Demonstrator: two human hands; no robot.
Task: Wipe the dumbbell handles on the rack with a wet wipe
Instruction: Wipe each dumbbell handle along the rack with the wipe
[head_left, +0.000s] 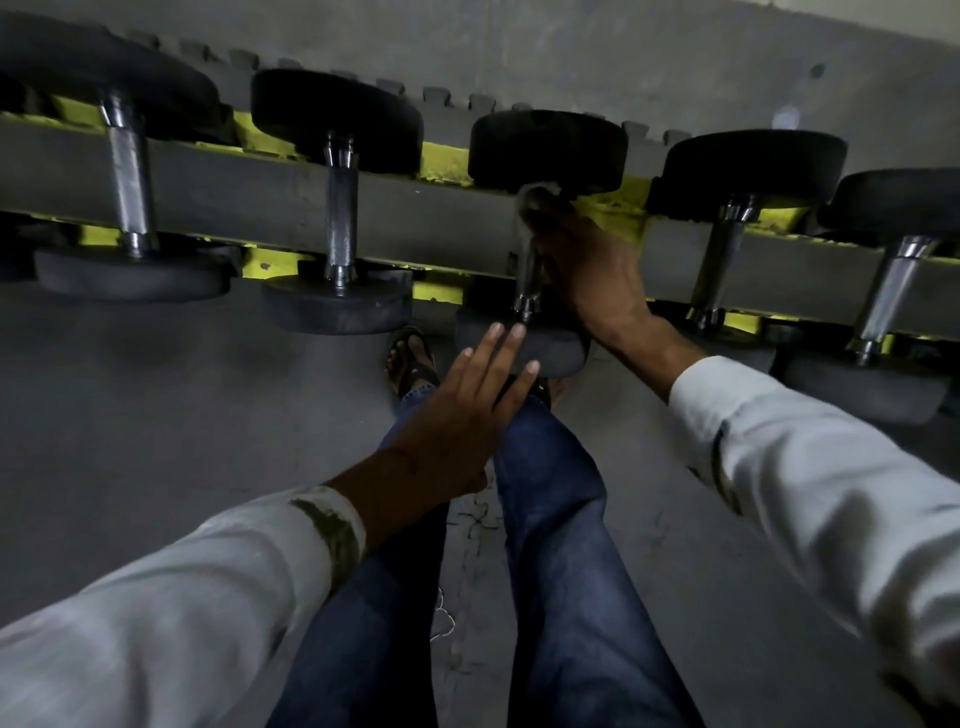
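Seen from the head, a rack (249, 192) of grey rails on a yellow frame runs from left to right across the far part of the scene. Five dumbbells lie across it, each with a black round weight at its far and near end and a shiny metal bar between.

The right hand (587, 270) is curled round the middle dumbbell handle (527, 286) and holds a wet wipe (523, 208) against it. The wet wipe is a pale, crumpled, whitish piece. It shows at the far end of the handle, just beside the far weight (548, 150), and runs a little way along the handle's left side; the rest is hidden under the fingers. Nearer than the hand, a short bare stretch of the handle with its stepped collar meets the near weight (556, 353).

The left hand (467, 410) holds nothing. Its fingers are straight and slightly spread, with the tips over the left edge of the near weight; whether they touch it cannot be told.

The second handle (341, 218) from the left shows a knurled grip between smooth collars, and the leftmost handle (127, 176) looks much the same. Two more stand to the right of the right hand.

Both arms wear white sleeves (810, 467). Below them are blue jeans (561, 519) and a sandalled foot (410, 358) on the grey floor (156, 415).
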